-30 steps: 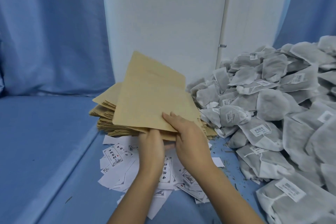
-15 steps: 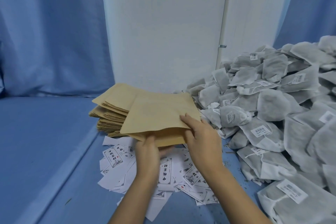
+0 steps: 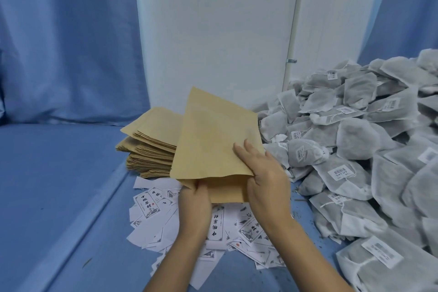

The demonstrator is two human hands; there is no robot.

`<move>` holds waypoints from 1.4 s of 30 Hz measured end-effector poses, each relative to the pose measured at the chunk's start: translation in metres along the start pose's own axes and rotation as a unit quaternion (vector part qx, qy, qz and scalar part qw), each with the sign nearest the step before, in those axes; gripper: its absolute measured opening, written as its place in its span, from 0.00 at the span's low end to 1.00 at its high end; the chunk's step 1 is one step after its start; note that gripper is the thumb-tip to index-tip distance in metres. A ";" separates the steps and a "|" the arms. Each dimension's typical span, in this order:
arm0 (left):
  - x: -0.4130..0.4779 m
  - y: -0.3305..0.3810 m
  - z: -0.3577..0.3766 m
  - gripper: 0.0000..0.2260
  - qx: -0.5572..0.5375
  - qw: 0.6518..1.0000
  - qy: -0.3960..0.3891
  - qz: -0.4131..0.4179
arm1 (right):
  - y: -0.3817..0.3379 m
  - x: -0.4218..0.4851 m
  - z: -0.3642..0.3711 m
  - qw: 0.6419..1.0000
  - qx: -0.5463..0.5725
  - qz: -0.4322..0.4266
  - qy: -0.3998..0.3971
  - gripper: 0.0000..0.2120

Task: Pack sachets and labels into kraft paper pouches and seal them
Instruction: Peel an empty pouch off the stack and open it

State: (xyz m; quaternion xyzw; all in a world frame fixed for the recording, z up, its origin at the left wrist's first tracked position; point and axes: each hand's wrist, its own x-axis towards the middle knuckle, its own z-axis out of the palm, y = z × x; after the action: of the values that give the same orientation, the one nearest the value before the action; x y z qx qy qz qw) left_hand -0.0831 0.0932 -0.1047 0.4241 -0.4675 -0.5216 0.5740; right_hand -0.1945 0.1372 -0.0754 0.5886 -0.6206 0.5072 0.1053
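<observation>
A kraft paper pouch (image 3: 213,140) is lifted at a tilt over the middle of the surface, its near edge toward me. My left hand (image 3: 195,204) grips that near edge from below at its left end. At the right corner my right hand (image 3: 263,173) pinches the pouch, fingers on top and thumb under. A second kraft sheet shows just beneath the near edge. Behind and to the left lies a stack of kraft pouches (image 3: 149,144). White printed labels (image 3: 151,211) are scattered under my hands. Grey mesh sachets (image 3: 355,149) are piled at the right.
The work surface is blue padding (image 3: 59,185) with a seam running diagonally at the left. A white panel (image 3: 213,31) stands behind the stack, with blue curtains (image 3: 66,42) on both sides. The sachet heap reaches the right frame edge.
The pouch dropped nearly flat onto the stack half a second ago and now is tilted up again, its far end raised. Both hands keep their hold on the near edge.
</observation>
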 end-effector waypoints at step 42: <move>0.021 0.008 -0.036 0.22 0.254 0.883 0.010 0.395 | 0.022 0.003 0.004 0.975 0.101 0.196 -0.024 0.27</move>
State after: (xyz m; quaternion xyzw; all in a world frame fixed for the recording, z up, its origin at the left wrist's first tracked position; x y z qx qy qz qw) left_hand -0.0455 0.0735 -0.1021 0.3405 -0.7069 -0.1107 0.6100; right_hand -0.2117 0.1281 -0.0859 0.4752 -0.6718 0.5637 -0.0713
